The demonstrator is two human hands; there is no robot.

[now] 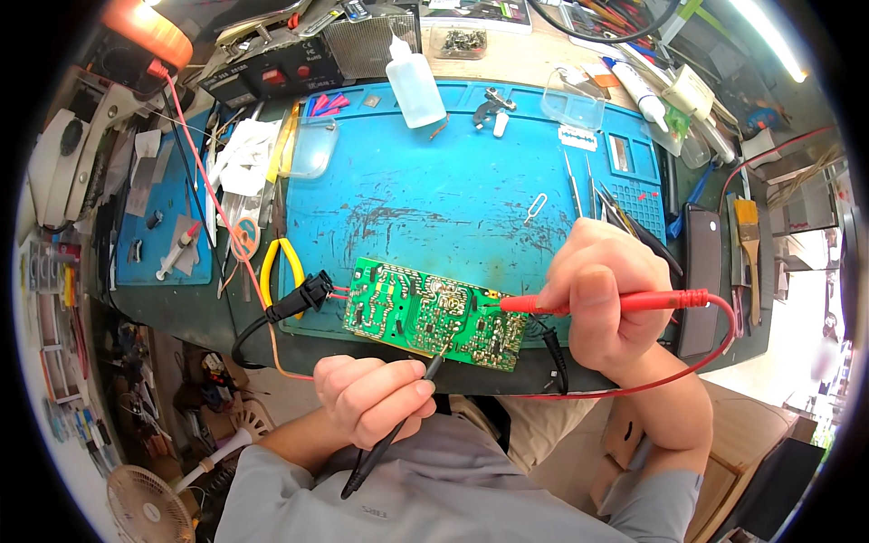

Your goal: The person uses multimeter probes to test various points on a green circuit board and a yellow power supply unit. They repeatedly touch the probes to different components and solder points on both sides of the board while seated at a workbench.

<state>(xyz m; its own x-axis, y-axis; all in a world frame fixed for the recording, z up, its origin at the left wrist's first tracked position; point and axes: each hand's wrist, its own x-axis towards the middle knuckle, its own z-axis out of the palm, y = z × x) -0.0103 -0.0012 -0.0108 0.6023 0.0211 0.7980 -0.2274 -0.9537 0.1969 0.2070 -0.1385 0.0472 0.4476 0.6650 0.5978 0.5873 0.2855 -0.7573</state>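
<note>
A green circuit board (389,312), solder side up, lies near the front edge of the blue mat (425,199). My left hand (376,398) grips a black test probe (373,466), its tip at the board's lower middle. From the right, my right hand (611,299) pinches a red test probe (534,305) whose tip is over the board's right part; whether either tip touches a joint I cannot tell. A black plug connector (312,293) with red leads meets the board's left end. Another black cable (554,353) leaves its right end.
Yellow-handled pliers (268,276) lie left of the board. Farther back are a squeeze bottle (416,90), a clear tray (312,145) and tweezers (572,181). An orange meter (149,34) stands at the far left. The red lead (724,339) loops around my right wrist.
</note>
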